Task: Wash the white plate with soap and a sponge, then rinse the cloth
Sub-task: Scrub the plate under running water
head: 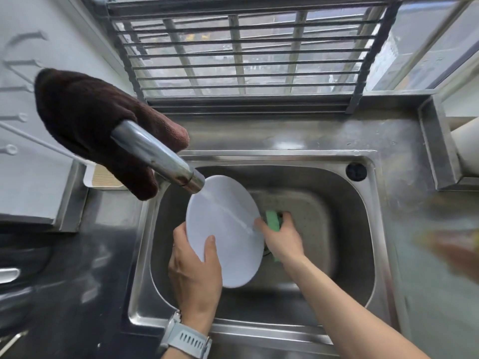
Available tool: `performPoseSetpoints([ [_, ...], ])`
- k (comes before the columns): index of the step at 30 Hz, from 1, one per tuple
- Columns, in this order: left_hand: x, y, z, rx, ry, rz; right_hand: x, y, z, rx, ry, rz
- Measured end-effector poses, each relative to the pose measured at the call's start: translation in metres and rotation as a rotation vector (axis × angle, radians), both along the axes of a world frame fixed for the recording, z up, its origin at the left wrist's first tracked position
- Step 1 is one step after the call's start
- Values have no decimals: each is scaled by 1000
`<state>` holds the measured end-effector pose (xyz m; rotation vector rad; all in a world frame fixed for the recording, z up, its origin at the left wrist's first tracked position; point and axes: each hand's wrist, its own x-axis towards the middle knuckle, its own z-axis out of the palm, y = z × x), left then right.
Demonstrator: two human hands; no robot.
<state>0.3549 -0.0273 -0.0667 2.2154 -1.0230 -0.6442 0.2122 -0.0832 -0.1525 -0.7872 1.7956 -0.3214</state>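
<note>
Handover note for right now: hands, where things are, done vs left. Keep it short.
Left hand: grips the round white plate by its lower left rim, tilted over the stainless steel sink.
Right hand: holds the green sponge at the plate's right edge.
Chrome tap is running; the stream lands on the plate's face.
Dark brown cloth hangs draped over the tap, untouched.
Done: plate wetted, sponge in hand. No suds visible.
Left: scrub and rinse the plate, then rinse the cloth.

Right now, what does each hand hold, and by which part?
Left hand grips the white plate by its lower-left rim; right hand clasps the green sponge around its middle.
</note>
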Motion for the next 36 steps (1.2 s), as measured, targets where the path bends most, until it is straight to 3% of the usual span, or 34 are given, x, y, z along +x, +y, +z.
performPoseSetpoints([
  [4,10,0,-9,22,53,87,8,8,15,-144,96,239],
  [7,18,-1,-25,49,222,178,-4,11,24,-217,149,354],
  [12,14,-3,-50,134,487,262,-39,2,25,-198,216,277],
  [17,5,-13,-56,210,515,274,-69,-14,-2,-275,507,378],
  [20,9,-16,-52,203,482,273,-80,-29,-21,-338,744,619],
  [23,17,-15,-47,170,511,289,-86,-39,-37,-325,850,808],
  [25,19,-17,-44,155,560,293,-85,-36,-34,-382,826,733],
  [28,14,-24,-47,158,569,280,-76,-18,-4,-558,498,213],
  [29,11,-26,-49,165,555,266,-68,-8,9,-634,411,132],
  [31,4,-29,-51,173,520,216,-42,15,31,-751,340,357],
  [34,-4,-26,-48,136,434,112,7,30,24,-684,190,892],
  [36,-2,-21,-42,89,384,90,23,10,9,-696,195,941],
])
